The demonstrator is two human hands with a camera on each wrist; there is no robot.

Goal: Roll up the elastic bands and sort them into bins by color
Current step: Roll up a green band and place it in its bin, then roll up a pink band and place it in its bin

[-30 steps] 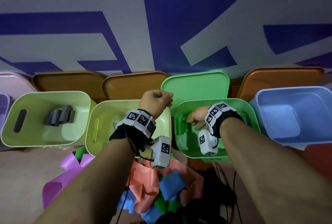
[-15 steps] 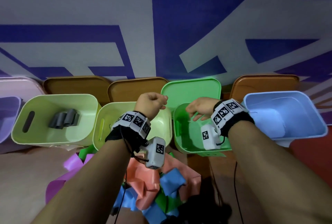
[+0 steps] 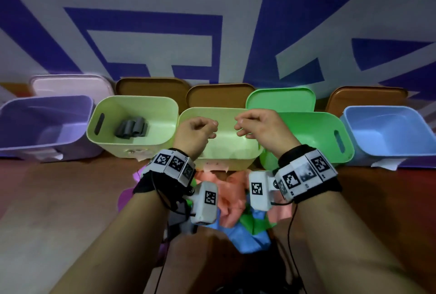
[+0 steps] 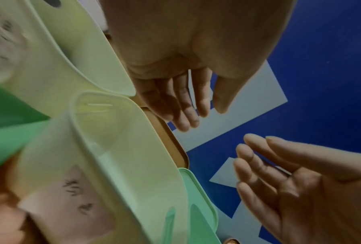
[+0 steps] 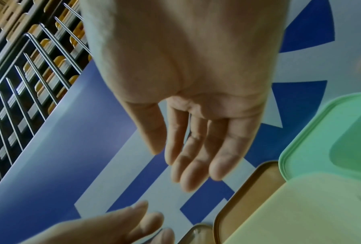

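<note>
Both my hands hover side by side over the middle yellow-green bin. My left hand has loosely curled fingers and holds nothing; the left wrist view shows the left hand relaxed and empty. My right hand is also loosely curled and empty, as the right hand confirms in its wrist view. Loose bands in salmon, blue, green and purple lie heaped on the floor under my wrists. Several grey rolls sit in the left yellow-green bin. The green bin stands right of my right hand.
A purple bin stands at the far left and a blue bin at the far right. Lids lean against the wall behind the bins: pink, brown, green. Brown floor lies on both sides of the heap.
My right hand has come up out of the green bin and moved left, now facing the left hand over the middle bin. The camera has turned left, revealing the purple bin.
</note>
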